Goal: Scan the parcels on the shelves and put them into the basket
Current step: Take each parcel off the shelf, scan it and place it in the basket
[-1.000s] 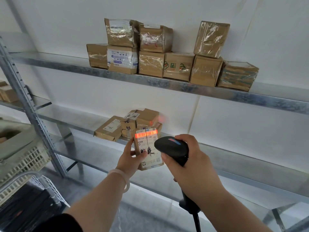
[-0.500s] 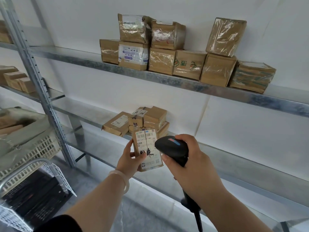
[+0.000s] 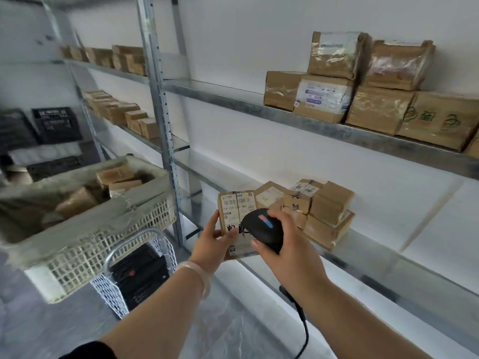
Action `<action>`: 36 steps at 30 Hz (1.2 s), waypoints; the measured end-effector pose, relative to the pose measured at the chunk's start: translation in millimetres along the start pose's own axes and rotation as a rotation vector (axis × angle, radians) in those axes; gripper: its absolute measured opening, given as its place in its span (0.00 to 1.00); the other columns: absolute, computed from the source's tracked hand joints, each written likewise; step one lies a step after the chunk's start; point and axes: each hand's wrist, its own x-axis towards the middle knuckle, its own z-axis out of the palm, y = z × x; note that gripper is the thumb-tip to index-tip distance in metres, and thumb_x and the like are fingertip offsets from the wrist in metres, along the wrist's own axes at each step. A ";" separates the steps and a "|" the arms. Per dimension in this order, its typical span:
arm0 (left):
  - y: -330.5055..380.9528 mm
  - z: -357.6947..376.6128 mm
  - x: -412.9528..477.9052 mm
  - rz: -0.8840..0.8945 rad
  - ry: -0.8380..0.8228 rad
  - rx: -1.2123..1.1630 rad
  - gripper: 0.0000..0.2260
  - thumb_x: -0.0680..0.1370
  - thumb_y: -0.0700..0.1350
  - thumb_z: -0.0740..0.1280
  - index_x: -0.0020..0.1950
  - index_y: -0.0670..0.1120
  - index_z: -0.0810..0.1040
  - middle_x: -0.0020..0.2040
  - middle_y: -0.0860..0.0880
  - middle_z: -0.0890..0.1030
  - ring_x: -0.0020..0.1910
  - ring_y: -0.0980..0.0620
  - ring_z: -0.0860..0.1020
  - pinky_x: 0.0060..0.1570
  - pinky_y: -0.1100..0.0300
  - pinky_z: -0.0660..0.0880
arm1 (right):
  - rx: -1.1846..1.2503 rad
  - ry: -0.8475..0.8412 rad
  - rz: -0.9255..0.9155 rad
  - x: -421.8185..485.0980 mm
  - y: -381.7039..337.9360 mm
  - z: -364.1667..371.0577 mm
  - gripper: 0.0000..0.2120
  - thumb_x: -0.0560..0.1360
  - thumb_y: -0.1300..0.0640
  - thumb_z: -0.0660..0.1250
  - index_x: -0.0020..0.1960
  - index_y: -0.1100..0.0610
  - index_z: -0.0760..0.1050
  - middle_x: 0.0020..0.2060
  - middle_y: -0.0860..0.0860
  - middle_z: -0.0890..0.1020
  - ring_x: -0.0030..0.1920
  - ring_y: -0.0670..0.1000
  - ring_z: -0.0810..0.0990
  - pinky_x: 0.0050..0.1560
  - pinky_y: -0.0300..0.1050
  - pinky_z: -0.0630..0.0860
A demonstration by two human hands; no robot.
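Observation:
My left hand (image 3: 213,240) grips a small brown parcel (image 3: 236,206) with a white barcode label, held upright in front of the lower shelf. Right beside it, my right hand (image 3: 282,244) grips the black barcode scanner (image 3: 264,229), whose head overlaps the parcel's label; its cable (image 3: 302,322) hangs down. A white plastic basket (image 3: 108,244) lined with grey cloth stands at the left on a wire cart and holds several brown parcels (image 3: 114,177). More parcels (image 3: 321,206) are stacked on the lower shelf just behind my hands.
The upper metal shelf (image 3: 298,123) carries several taped parcels (image 3: 334,81) at the right. A steel upright (image 3: 160,117) divides this bay from further shelves with small boxes (image 3: 116,110) at the left. Black crates (image 3: 55,124) stand far left. The cart handle (image 3: 132,239) curves below the basket.
The view has swung left, bringing the basket and left shelving into sight. The red scan light on the label went out. Both hands keep their hold on parcel and scanner.

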 end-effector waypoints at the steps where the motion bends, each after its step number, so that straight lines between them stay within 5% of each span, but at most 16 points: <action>1: 4.4 -17.8 5.9 0.014 0.012 0.006 0.28 0.80 0.43 0.69 0.76 0.59 0.64 0.56 0.44 0.82 0.51 0.47 0.84 0.38 0.57 0.82 | 0.002 0.004 -0.007 12.3 -8.3 15.8 0.29 0.71 0.42 0.73 0.65 0.38 0.61 0.57 0.40 0.79 0.51 0.46 0.81 0.40 0.30 0.75; 6: 26.0 -114.9 36.3 0.057 0.091 0.086 0.27 0.81 0.46 0.67 0.77 0.58 0.63 0.53 0.48 0.84 0.50 0.49 0.84 0.51 0.49 0.83 | 0.094 -0.036 -0.038 69.2 -61.3 98.3 0.27 0.72 0.43 0.72 0.64 0.38 0.61 0.52 0.35 0.74 0.51 0.48 0.81 0.45 0.44 0.80; 10: 37.8 -188.9 57.2 0.064 0.197 0.089 0.24 0.80 0.47 0.67 0.75 0.57 0.66 0.48 0.52 0.86 0.45 0.52 0.85 0.47 0.51 0.83 | 0.209 -0.095 -0.051 104.4 -105.5 161.9 0.27 0.72 0.43 0.73 0.65 0.39 0.63 0.57 0.41 0.79 0.53 0.47 0.81 0.48 0.43 0.80; 18: 48.1 -298.5 79.2 0.105 0.414 0.031 0.30 0.80 0.46 0.69 0.79 0.53 0.60 0.63 0.49 0.81 0.59 0.47 0.82 0.60 0.42 0.77 | 0.343 -0.243 -0.168 164.9 -183.5 256.8 0.27 0.71 0.44 0.73 0.64 0.38 0.63 0.57 0.44 0.79 0.54 0.50 0.81 0.51 0.49 0.81; 20: 47.9 -319.8 86.0 0.112 0.471 0.064 0.31 0.78 0.45 0.71 0.77 0.56 0.60 0.58 0.60 0.81 0.56 0.55 0.82 0.57 0.51 0.80 | 0.363 -0.274 -0.203 178.4 -195.2 279.5 0.27 0.71 0.44 0.73 0.64 0.39 0.64 0.56 0.42 0.78 0.54 0.49 0.81 0.51 0.47 0.81; 22: 48.9 -337.8 94.0 0.112 0.533 0.102 0.30 0.77 0.46 0.72 0.72 0.63 0.61 0.48 0.71 0.78 0.45 0.63 0.83 0.43 0.63 0.80 | 0.381 -0.307 -0.234 192.9 -203.0 302.2 0.27 0.71 0.43 0.73 0.65 0.40 0.64 0.54 0.41 0.76 0.52 0.47 0.80 0.47 0.36 0.78; 24: 49.3 -353.8 105.6 0.112 0.599 0.145 0.31 0.76 0.47 0.73 0.73 0.63 0.63 0.46 0.70 0.78 0.42 0.65 0.82 0.39 0.65 0.78 | 0.407 -0.358 -0.251 209.3 -208.4 323.8 0.27 0.71 0.42 0.73 0.65 0.39 0.64 0.55 0.42 0.78 0.52 0.45 0.80 0.44 0.26 0.73; 28: 50.2 -379.0 132.4 0.128 0.692 0.135 0.32 0.76 0.46 0.73 0.77 0.55 0.63 0.61 0.56 0.81 0.59 0.55 0.81 0.61 0.49 0.78 | 0.452 -0.444 -0.304 246.3 -214.4 363.6 0.27 0.71 0.42 0.73 0.65 0.38 0.63 0.58 0.43 0.78 0.54 0.45 0.80 0.48 0.31 0.76; 33: 49.5 -405.3 158.4 0.108 0.821 0.156 0.24 0.77 0.46 0.72 0.59 0.72 0.67 0.49 0.72 0.80 0.49 0.65 0.82 0.43 0.68 0.78 | 0.480 -0.543 -0.371 288.7 -224.1 404.5 0.28 0.71 0.44 0.74 0.66 0.40 0.65 0.56 0.41 0.76 0.55 0.43 0.77 0.50 0.25 0.71; 36: 43.6 -420.7 167.9 0.093 0.873 0.106 0.25 0.78 0.45 0.72 0.54 0.77 0.67 0.49 0.71 0.81 0.48 0.65 0.83 0.42 0.68 0.78 | 0.477 -0.587 -0.405 303.1 -232.5 429.5 0.28 0.71 0.44 0.74 0.66 0.42 0.66 0.55 0.43 0.78 0.55 0.48 0.79 0.53 0.41 0.78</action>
